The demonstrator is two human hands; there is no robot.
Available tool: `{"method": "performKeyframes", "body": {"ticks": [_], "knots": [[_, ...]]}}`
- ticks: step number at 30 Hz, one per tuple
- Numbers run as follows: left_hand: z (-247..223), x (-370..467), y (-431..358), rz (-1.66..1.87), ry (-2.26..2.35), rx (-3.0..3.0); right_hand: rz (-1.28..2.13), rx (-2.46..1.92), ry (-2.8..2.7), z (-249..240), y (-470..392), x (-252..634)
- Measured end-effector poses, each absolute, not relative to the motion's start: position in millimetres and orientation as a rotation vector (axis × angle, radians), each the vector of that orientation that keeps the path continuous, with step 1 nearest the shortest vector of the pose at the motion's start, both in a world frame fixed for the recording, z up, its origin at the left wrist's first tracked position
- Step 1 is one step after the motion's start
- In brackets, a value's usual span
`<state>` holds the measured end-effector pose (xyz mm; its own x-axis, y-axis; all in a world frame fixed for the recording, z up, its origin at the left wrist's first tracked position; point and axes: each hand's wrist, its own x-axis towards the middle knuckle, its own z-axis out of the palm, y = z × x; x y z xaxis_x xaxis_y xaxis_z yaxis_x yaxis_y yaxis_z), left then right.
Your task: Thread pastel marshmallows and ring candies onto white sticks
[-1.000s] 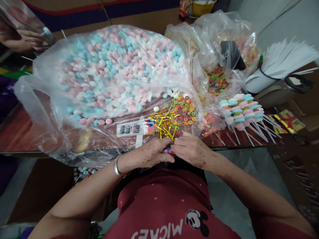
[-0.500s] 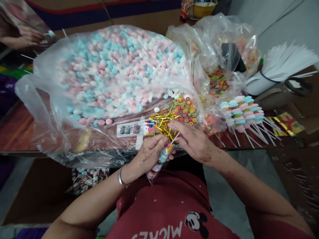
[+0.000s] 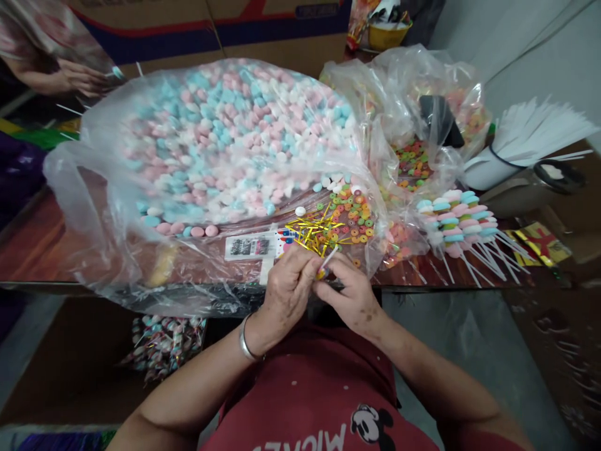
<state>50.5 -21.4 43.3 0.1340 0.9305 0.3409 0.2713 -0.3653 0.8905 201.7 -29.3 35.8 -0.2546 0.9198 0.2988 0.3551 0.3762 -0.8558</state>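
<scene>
My left hand [image 3: 292, 291], with a silver bangle at the wrist, is closed around a wrapped candy skewer, whose white stick [image 3: 330, 255] pokes up between my hands. Most of its wrapper is hidden behind my fingers; a yellow bit shows. My right hand [image 3: 354, 294] is closed against the other side, thumb and fingers pinched at the wrapper's neck by the stick; whether a tie is in them is hidden. Just beyond lies a pile of gold twist ties [image 3: 314, 230], beside loose ring candies [image 3: 352, 213] and a printed label strip [image 3: 248, 245].
A big clear bag of pastel candies [image 3: 225, 138] covers much of the table. To the right are stacked candy skewers [image 3: 457, 219] and a white jug of sticks [image 3: 491, 168]. Finished pieces [image 3: 164, 344] lie in a box below. Another person's hand [image 3: 82, 78] works at far left.
My right hand has come back from the twist ties and closed in beside my left hand at the stick. The wrapper's lower end, visible before, is now hidden. The view has shifted slightly.
</scene>
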Motion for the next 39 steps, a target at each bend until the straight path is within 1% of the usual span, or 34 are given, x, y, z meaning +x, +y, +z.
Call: {"method": "performKeyframes", "body": {"ticks": [2, 5, 9, 11, 13, 16, 18, 22, 28, 30, 32, 33, 35, 39], "knots": [[40.9, 49.8, -22.4, 1.228, 1.127, 1.564, 0.893, -1.112, -1.690, 31.4, -30.7, 196.5], [35.5, 45.5, -27.1, 1.094, 0.997, 1.204, 0.985, -1.135, -1.508, 27.0, -30.4, 193.9], [30.0, 38.3, -31.2, 0.975, 0.926, 0.925, 1.259, -1.038, -1.306, 22.8, -27.3, 195.5], [30.6, 34.1, -29.9, 0.896, 0.898, 0.829, 1.394, -0.915, -1.330, 21.7, -25.4, 199.8], [32.6, 29.1, -27.0, 0.706, 0.819, 0.771, 1.423, -0.797, -1.550, 22.2, -23.8, 207.3], [34.1, 21.9, -23.6, 0.414, 0.639, 0.681, 1.182, -0.653, -1.965, 25.8, -23.5, 219.3], [32.8, 18.8, -23.7, 0.334, 0.524, 0.620, 0.949, -0.601, -2.083, 29.6, -25.2, 223.6], [32.4, 16.7, -26.4, 0.294, 0.472, 0.632, 0.613, -0.636, -2.148, 35.2, -30.8, 220.1], [47.1, 18.1, -25.3, 0.399, 0.817, 1.070, 0.401, -1.012, -2.032, 28.5, -39.2, 210.3], [48.1, 18.3, -23.7, 0.423, 0.886, 1.081, 0.162, -1.041, -2.072, 28.3, -42.2, 211.3], [46.4, 18.1, -22.1, 0.424, 0.871, 1.069, -0.070, -0.946, -2.227, 32.0, -44.8, 213.7], [45.2, 18.0, -21.4, 0.408, 0.849, 1.060, -0.128, -0.876, -2.330, 35.1, -45.7, 214.8], [43.7, 17.6, -20.5, 0.349, 0.784, 1.037, -0.139, -0.777, -2.507, 42.0, -46.6, 216.6], [46.5, 15.7, -21.2, 0.214, 0.716, 1.066, -0.175, -0.702, -2.607, 50.9, -45.5, 217.2]]}}
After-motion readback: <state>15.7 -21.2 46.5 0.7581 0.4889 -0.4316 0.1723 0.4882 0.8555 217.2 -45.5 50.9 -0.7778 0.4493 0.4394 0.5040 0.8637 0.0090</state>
